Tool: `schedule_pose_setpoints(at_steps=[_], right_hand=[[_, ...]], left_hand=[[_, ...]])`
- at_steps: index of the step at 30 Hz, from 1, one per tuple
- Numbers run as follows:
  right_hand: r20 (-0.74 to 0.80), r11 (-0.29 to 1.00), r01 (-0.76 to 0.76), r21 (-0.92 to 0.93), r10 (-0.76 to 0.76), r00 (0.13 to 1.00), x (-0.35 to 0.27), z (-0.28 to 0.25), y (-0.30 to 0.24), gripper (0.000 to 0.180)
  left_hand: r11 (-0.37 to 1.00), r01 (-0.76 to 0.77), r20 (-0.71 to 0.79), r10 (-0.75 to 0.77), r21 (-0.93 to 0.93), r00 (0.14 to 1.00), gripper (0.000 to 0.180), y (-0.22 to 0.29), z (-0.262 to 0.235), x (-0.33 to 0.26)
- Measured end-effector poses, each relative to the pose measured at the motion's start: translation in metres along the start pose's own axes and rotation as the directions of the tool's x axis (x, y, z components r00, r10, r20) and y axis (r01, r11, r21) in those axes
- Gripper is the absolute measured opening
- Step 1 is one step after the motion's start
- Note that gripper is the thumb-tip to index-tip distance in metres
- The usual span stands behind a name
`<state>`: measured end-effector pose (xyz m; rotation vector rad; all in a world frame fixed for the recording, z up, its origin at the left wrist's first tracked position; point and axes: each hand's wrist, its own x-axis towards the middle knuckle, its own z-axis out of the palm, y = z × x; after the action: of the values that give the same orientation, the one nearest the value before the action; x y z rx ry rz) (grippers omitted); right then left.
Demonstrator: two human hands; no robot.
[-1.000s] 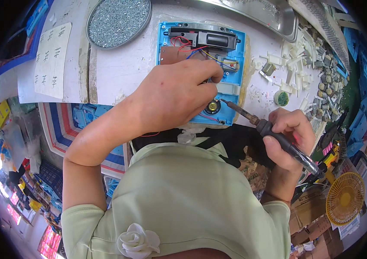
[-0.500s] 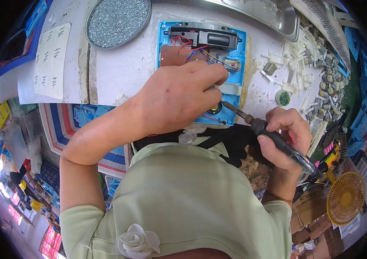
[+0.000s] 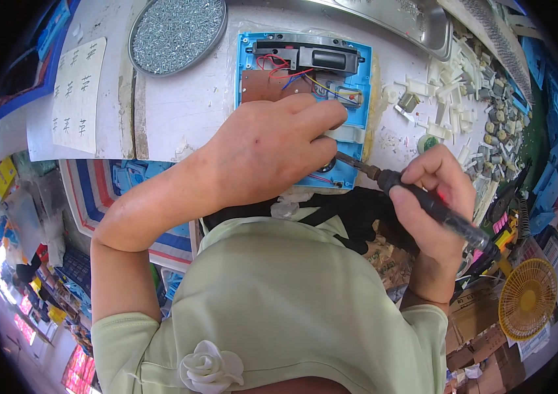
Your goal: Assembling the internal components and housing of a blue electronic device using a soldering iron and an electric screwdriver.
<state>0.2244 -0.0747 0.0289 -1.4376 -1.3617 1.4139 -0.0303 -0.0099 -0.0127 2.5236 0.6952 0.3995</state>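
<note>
A shallow light-blue plastic housing (image 3: pixel 361 117) lies on the white table. Inside it are a black slotted part (image 3: pixel 330 59), a brown circuit board (image 3: pixel 259 87), a small motor (image 3: pixel 351 96) and red, blue and yellow wires. My left hand (image 3: pixel 272 148) is over the near part of the housing, its fingers closed in a pinch; what they hold is hidden. Gripped in my right hand (image 3: pixel 439 203) is a soldering iron (image 3: pixel 393 182) with a black grip and clear handle. Its tip points left, close to my left fingertips, beside a partly covered round part (image 3: pixel 326 164).
A round dish (image 3: pixel 177 33) heaped with small screws stands at the back left, near a handwritten sheet (image 3: pixel 79 98). White plastic pieces (image 3: pixel 446 98) and small motors (image 3: pixel 498 144) lie piled at right. A metal tray (image 3: pixel 423 29) is at the back. A yellow fan (image 3: pixel 528 299) sits lower right.
My right hand has shifted slightly up with the soldering iron, now over the green-filled round container. The iron's tip has moved a little left. My left hand is almost still.
</note>
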Motion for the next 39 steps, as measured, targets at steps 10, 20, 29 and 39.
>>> schedule_pose_setpoints(at_steps=[10,20,29,39], right_hand=[[-0.313,0.999,0.010,0.037,0.002,0.950,-0.032,-0.014,-0.013,0.023],[-0.907,0.973,0.144,-0.183,-0.223,0.357,-0.173,-0.160,0.053,0.009],[-0.931,0.925,0.129,-0.357,-0.341,-0.130,-0.223,-0.206,0.071,0.015],[-0.944,0.876,0.386,0.288,0.193,0.267,-0.181,-0.233,0.116,0.034]], left_hand=[[1.000,-0.010,-0.031,0.010,0.005,0.999,0.024,-0.002,0.002,-0.001],[0.999,-0.018,-0.046,0.019,0.036,0.999,0.024,-0.007,0.001,0.001],[1.000,0.008,-0.078,-0.006,0.027,0.997,0.028,0.000,0.001,0.000],[0.976,0.012,-0.292,-0.076,-0.216,0.953,0.037,-0.013,-0.010,-0.024]])
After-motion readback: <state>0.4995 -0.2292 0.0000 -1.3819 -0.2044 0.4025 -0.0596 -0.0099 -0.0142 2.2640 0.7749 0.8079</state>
